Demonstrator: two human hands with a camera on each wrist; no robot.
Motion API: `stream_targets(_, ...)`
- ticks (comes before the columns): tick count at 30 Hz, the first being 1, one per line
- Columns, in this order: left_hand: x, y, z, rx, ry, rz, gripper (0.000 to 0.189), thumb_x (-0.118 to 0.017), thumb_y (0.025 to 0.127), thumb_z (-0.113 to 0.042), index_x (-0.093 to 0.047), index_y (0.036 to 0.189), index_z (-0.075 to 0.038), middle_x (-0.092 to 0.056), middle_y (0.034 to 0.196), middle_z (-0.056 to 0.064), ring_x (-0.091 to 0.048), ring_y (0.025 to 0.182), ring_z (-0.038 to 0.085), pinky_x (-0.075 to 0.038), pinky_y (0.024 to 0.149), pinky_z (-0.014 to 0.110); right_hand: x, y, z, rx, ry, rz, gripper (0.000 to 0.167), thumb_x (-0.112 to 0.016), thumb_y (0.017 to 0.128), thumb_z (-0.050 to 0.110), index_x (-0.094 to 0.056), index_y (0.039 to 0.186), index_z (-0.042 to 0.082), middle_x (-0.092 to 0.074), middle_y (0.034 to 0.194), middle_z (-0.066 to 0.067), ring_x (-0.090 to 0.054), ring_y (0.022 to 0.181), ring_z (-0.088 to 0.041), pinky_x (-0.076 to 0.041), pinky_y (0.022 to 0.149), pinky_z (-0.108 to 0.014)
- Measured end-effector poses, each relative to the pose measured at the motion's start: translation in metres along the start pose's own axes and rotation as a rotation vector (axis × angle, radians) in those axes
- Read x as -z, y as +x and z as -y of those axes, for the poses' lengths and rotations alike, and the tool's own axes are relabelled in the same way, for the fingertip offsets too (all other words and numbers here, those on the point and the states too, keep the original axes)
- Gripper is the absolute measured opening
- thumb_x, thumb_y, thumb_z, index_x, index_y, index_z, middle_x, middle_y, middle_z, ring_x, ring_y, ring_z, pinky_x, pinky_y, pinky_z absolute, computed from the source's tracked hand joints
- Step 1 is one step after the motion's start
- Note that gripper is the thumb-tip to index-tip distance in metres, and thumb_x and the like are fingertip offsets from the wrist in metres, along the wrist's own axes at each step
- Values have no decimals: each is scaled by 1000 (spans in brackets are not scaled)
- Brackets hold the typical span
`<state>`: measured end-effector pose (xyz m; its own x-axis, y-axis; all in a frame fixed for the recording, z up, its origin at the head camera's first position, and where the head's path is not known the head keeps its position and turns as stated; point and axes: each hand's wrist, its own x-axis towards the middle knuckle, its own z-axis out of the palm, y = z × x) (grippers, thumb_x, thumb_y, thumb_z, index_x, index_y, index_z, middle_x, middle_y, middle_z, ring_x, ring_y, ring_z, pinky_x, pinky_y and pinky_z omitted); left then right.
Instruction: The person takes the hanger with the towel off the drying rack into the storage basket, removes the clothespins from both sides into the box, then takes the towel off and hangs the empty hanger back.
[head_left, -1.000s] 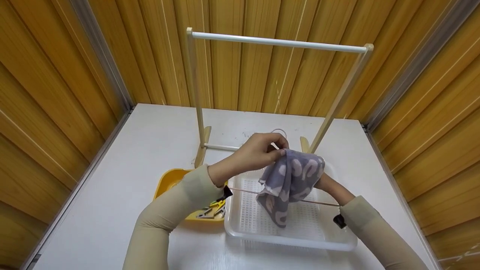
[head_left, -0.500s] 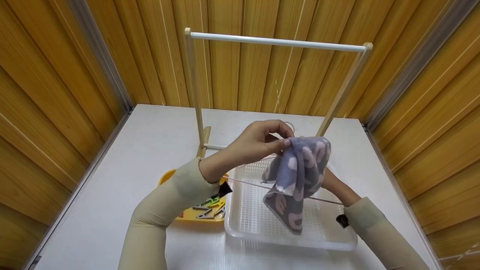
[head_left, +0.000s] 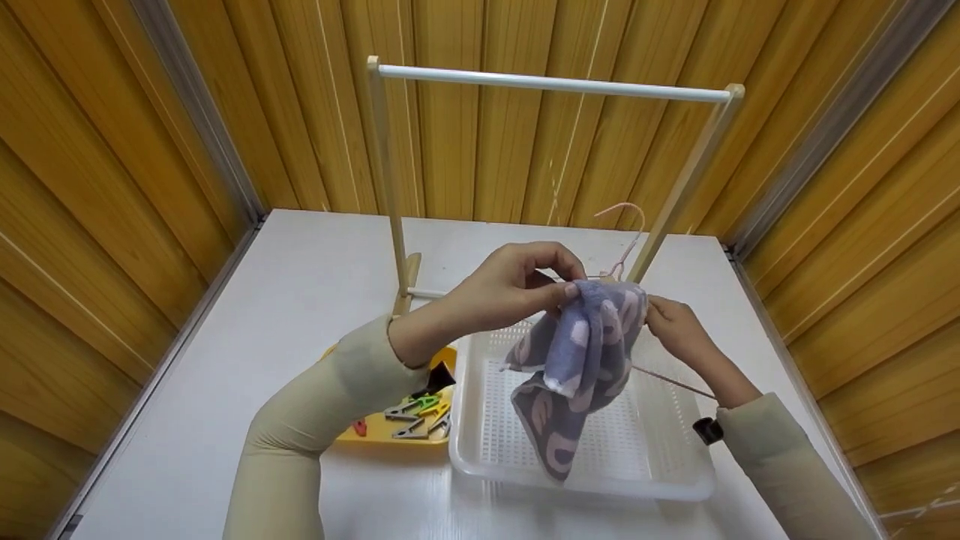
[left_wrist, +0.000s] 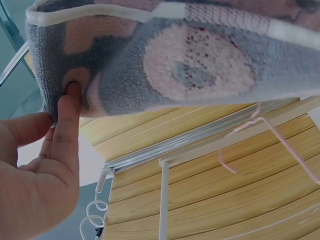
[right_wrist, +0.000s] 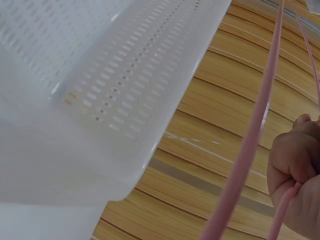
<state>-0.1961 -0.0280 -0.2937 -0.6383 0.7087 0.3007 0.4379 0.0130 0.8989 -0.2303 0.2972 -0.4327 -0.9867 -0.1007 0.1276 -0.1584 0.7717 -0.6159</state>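
A grey-purple towel [head_left: 592, 345] with pale pink patches hangs in folds over the white basket. My left hand [head_left: 517, 289] pinches its upper left part between thumb and fingers; the left wrist view shows the thumb and fingertips on the towel [left_wrist: 200, 65] near a corner. Behind the towel is a pink clothes hanger [head_left: 622, 205], its hook rising above the cloth. At the towel's right edge, my right hand [head_left: 679, 330] grips the hanger's wire. In the right wrist view, curled fingers close round the pink hanger [right_wrist: 254, 126]. The towel hides much of the hanger.
The white perforated basket [head_left: 577, 484] sits below both hands. To its left, partly under my left sleeve, a yellow tray [head_left: 375, 436] holds several coloured clips [head_left: 411, 429]. A wooden stand with a white top bar [head_left: 555, 80] rises behind, before wood-panelled walls.
My right hand has come out from behind the towel to its right edge. The hanger's hook has risen into view and shifted right. My left hand moved slightly up, still pinching the towel.
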Motion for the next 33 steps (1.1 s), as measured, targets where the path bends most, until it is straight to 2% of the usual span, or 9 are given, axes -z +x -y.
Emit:
stream_targets(1, 0, 0, 1, 3, 7, 2, 14, -60, 98, 4, -63, 108, 12, -66, 107, 24, -63, 73, 5, -62, 76, 27, 3, 0, 1, 0, -4, -13, 33, -44, 108, 21, -62, 92, -1, -49, 68, 3, -43, 65, -8, -38, 63, -27)
stream_targets(3, -2, 0, 5, 11, 14, 11, 14, -60, 98, 4, -64, 109, 12, -66, 107, 24, -63, 74, 5, -63, 78, 33, 10, -3, 2, -1, 9, -41, 35, -44, 110, 22, -59, 87, 0, -45, 67, 6, -41, 63, -7, -36, 61, -25)
stream_targets(6, -4, 0, 10, 13, 36, 29, 13, -59, 98, 4, -64, 108, 11, -67, 106, 24, -65, 75, 6, -64, 81, 39, 20, -7, 6, -10, 31, -87, 37, -45, 110, 24, -58, 87, -1, -43, 67, 6, -39, 62, -6, -34, 58, -24)
stream_targets(8, -7, 0, 16, 19, 41, 44, 13, -59, 98, 4, -63, 108, 11, -67, 106, 25, -66, 76, 7, -64, 80, 38, 27, -10, 7, -13, 33, -119, 36, -45, 110, 24, -59, 89, -1, -43, 67, 5, -39, 63, -6, -33, 57, -24)
stream_targets(13, -14, 1, 31, 56, 60, 87, 14, -59, 98, 4, -64, 108, 12, -68, 107, 27, -66, 77, 7, -60, 74, 21, 38, -13, 10, -1, 1, -170, 35, -44, 110, 23, -60, 89, -1, -45, 68, 5, -41, 65, -6, -34, 58, -24)
stream_targets(20, -23, 9, 51, 145, 55, 119, 15, -58, 97, 4, -64, 110, 10, -67, 105, 21, -66, 79, 7, -61, 75, 22, 51, -13, 16, 23, -30, -216, 37, -45, 110, 26, -62, 92, -1, -47, 72, 3, -43, 68, -7, -35, 60, -24)
stream_targets(26, -30, 15, 70, 203, 16, 89, 16, -57, 98, 4, -64, 110, 12, -65, 103, 18, -64, 80, 7, -61, 74, 22, 59, -9, 24, 31, -12, -283, 37, -48, 109, 25, -63, 91, -3, -47, 69, 8, -41, 68, -5, -35, 61, -22)
stream_targets(33, -39, 25, 94, 226, 66, 52, 15, -58, 99, 1, -64, 110, 10, -68, 110, 24, -65, 80, 8, -61, 73, 20, 61, -6, 30, 49, -2, -325, 38, -51, 108, 26, -63, 88, -4, -41, 63, 15, -38, 63, -3, -32, 58, -20)
